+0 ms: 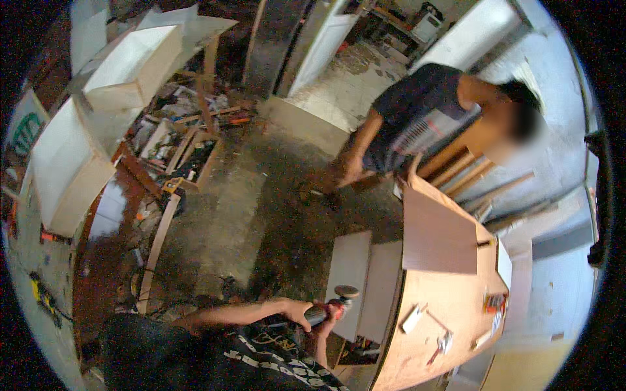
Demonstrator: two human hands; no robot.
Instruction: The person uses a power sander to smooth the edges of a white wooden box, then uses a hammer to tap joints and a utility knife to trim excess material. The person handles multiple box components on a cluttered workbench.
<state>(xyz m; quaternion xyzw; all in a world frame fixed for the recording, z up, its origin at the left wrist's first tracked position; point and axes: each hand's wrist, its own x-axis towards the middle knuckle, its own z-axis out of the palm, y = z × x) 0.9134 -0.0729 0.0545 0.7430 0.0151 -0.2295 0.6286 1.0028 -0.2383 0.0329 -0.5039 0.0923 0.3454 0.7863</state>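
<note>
An angle grinder with a red head and a dark body is held in front of my dark shirt. Its round brown disc points away from me, beside the white panels of the workbench. My left hand is closed round the rear of the grinder's body. Closer to the head, my right hand grips the tool, its fingers partly hidden. Whether the disc spins cannot be made out.
A light wooden workbench on my right carries a brown board and small tools. Another person stands beyond it, leaning over its far end. Pale cabinet boxes line the left. Wood scraps lie on the floor.
</note>
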